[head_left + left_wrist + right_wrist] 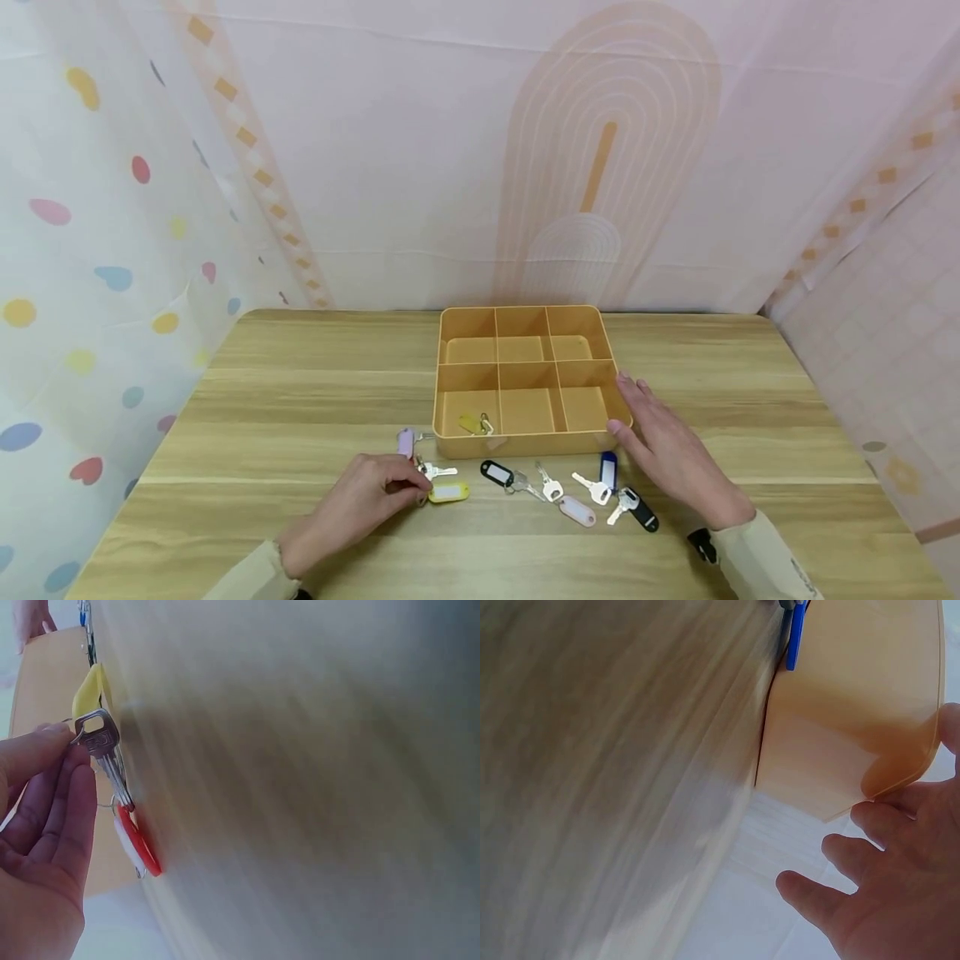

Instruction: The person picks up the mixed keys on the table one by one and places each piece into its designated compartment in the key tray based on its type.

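My left hand point(367, 500) pinches the metal ring of a key with a yellow tag point(448, 492), thumb against fingertip. In the left wrist view its silver key point(105, 742) hangs just beyond the fingertips, near a red tag point(142, 844). On the right, my other hand point(675, 450) touches the rim of an orange box point(465, 448), fingers spread and fairly straight. The box has several compartments. Its front left one holds another key with a yellow tag point(470, 423).
Before the box lie keys with a black tag point(497, 473), a pink tag point(577, 511), a blue tag point(608, 471) and another black tag point(645, 515). A purple tag point(406, 442) lies by the box's left corner. Patterned cloth point(390, 167) hangs behind the wooden table point(300, 392).
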Available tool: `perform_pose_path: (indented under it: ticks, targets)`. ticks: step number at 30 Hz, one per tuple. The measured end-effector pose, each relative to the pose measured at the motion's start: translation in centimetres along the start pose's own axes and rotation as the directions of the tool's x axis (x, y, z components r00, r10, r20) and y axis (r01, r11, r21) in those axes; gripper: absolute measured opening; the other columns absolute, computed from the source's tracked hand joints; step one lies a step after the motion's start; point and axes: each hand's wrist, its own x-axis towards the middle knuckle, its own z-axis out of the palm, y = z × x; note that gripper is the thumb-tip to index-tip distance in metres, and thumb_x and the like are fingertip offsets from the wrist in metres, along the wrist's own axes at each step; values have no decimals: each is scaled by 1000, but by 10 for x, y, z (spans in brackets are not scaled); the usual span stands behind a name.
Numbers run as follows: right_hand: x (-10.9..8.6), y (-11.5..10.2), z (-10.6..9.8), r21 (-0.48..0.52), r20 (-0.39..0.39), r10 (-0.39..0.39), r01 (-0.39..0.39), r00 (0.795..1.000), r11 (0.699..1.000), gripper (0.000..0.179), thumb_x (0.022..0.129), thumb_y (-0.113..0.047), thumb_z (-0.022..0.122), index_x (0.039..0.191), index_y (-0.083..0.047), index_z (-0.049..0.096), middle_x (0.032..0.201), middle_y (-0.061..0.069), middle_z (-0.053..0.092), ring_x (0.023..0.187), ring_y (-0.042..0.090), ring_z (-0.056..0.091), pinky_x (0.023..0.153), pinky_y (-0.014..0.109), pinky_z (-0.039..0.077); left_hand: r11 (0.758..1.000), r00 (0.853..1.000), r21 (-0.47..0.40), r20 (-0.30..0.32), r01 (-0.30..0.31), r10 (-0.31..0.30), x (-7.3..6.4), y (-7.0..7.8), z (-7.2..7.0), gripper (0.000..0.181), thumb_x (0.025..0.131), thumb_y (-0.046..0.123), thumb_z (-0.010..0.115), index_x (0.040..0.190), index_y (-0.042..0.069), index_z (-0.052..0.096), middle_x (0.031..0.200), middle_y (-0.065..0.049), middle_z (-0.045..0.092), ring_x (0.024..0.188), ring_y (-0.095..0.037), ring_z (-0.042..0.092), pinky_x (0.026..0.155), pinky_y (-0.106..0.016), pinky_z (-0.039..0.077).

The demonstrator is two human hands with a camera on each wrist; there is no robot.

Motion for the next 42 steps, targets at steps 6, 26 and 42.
perform_pose_path:
  ticks: [6,26,42]
  targets:
    - [0,-1,0,7,-9,-1,1,1000,1000,69,111,-41,45,165,-5,20,168,19,25,153,45,24,120,62,26,999,998,-3,-57,-39,39,1,2,4,25,79,-8,82,93,12,80,93,3,76,83,-1,67,70,-21,59]
    - [0,-2,-1,-11,-25,-31,30,999,999,69,111,-40,45,164,-2,21,166,22,27,152,45,26,119,63,28,993,972,15,-206,-116,116,8,20,1,34,73,-12,85,92,16,80,90,11,75,78,1,64,63,-29,59]
    - [0,-2,-1,7,-2,-3,3,1000,1000,69,112,-41,44,165,-4,20,168,19,25,153,44,24,120,61,26,977,937,4,-282,-212,204,20,36,-5,34,73,-13,85,92,14,81,90,6,77,79,-6,70,73,-14,55]
